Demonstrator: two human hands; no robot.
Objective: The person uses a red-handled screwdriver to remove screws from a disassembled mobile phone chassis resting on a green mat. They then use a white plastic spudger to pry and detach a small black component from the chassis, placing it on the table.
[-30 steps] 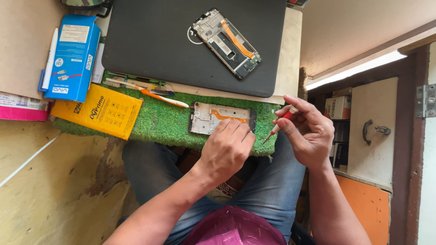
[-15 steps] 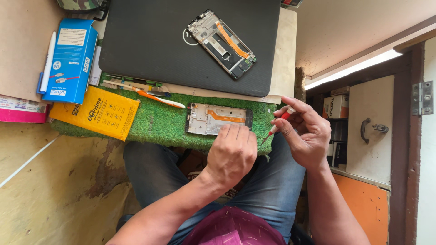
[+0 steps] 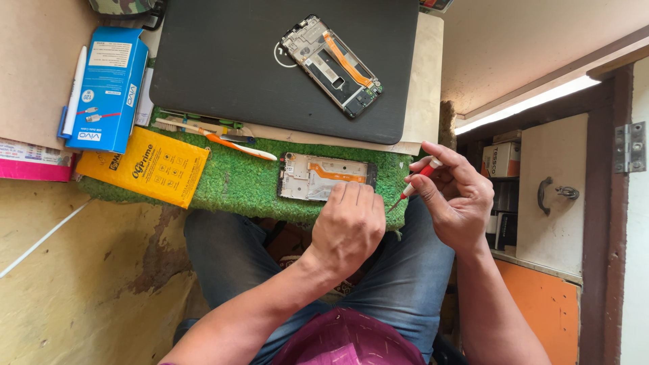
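Daylight fills the scene evenly, bright without being harsh, and colours come out saturated on the green mat [image 3: 243,179] and the yellow packet [image 3: 145,165]. The strongest light falls on the pale strip [image 3: 541,98] at the upper right, which is nearly blown out. Shadows are soft: a faint one lies under the left hand [image 3: 348,226] (on the jeans [image 3: 399,284]). The dark laptop lid [image 3: 230,61] shows a dull sheen, no glare. Focus is sharp across the frame, with slight wide-angle bending at the door [image 3: 632,203] edge.
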